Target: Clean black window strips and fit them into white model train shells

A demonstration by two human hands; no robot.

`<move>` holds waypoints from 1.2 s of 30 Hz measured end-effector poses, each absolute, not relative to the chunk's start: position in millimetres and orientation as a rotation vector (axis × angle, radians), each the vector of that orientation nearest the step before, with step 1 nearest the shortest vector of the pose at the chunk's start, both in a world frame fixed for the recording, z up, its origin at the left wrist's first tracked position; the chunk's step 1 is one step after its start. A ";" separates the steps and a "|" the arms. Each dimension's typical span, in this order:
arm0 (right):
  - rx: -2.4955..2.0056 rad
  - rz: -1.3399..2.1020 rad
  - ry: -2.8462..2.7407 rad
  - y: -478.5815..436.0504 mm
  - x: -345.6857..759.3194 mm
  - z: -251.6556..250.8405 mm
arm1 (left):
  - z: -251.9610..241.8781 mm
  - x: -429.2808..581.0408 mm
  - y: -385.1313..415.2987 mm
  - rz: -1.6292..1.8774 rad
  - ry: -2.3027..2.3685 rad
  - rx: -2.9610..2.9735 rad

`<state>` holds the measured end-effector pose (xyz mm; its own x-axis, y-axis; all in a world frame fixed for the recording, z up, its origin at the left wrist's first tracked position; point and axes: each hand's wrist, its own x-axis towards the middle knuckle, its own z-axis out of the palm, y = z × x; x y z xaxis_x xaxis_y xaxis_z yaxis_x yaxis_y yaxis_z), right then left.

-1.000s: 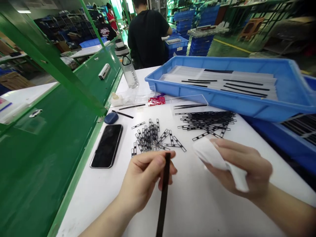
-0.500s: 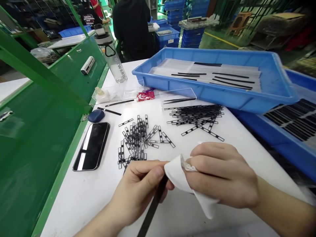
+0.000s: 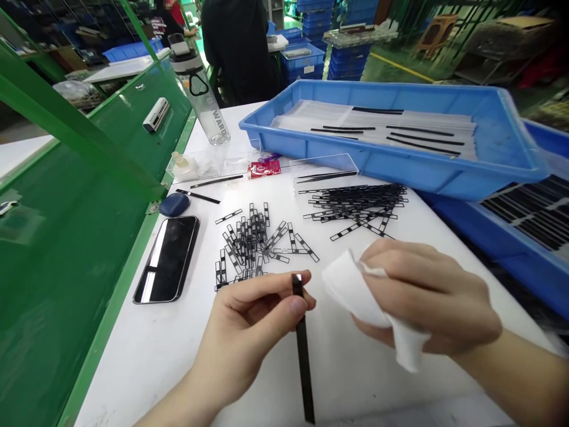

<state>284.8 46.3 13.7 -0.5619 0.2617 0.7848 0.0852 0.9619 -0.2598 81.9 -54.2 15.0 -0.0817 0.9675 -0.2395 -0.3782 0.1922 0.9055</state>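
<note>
A narrow black strip (image 3: 303,367) is pinched near its far end by the left hand (image 3: 262,320); the right hand (image 3: 427,296), apart from it, grips a crumpled white wipe (image 3: 355,290). Beyond: short black-framed pieces (image 3: 252,231) heaped left, long black-framed strips (image 3: 355,198) piled right, a blue plastic tray (image 3: 386,157) farther.

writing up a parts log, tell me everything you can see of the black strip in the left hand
The black strip is long, narrow, flat and dark, with a bright reflection near its upper end; it looks like smooth plastic or glass, though which is unclear. The left hand pinches it near that end between thumb and fingers. It runs nearly straight down the picture, in front of the white tabletop; whether its lower end touches that is unclear. The white cloth is apart from it.
</note>
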 end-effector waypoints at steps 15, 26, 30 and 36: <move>-0.298 0.138 -2.284 47.9 283.8 17.2 | 27.9 93.1 -60.5 1.357 1.353 1.229; -0.175 0.287 -2.235 42.3 279.4 11.1 | 24.8 87.9 -57.6 1.244 1.285 1.063; -0.470 0.251 -2.133 46.1 274.8 10.2 | 17.8 84.0 -57.6 1.251 1.265 0.964; -0.823 0.186 -1.929 77.5 285.7 6.1 | 15.1 81.1 -55.1 1.376 1.240 0.813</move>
<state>285.7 77.5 6.1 -0.2785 0.6166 0.7364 0.4648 0.7575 -0.4585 81.1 -55.1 15.1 -0.2048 0.9659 -0.1582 -0.2580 0.1026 0.9607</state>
